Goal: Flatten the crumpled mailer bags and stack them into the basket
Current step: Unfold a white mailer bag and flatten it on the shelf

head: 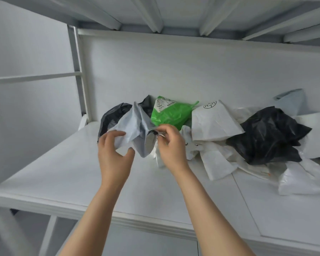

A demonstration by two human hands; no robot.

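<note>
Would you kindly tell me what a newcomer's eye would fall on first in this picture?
The bright green bag stands out, by the wall at the back of the white table. In front of it, the left hand and right hand hold a crumpled pale grey bag between them. A big black bag lies to the right.

Pale grey-blue mailer bag (pixel 135 122) with black inner lining, green bag (pixel 171 114), white bag (pixel 213 122) with black round logo, black bag (pixel 270 133), white table (pixel 81 174).
</note>
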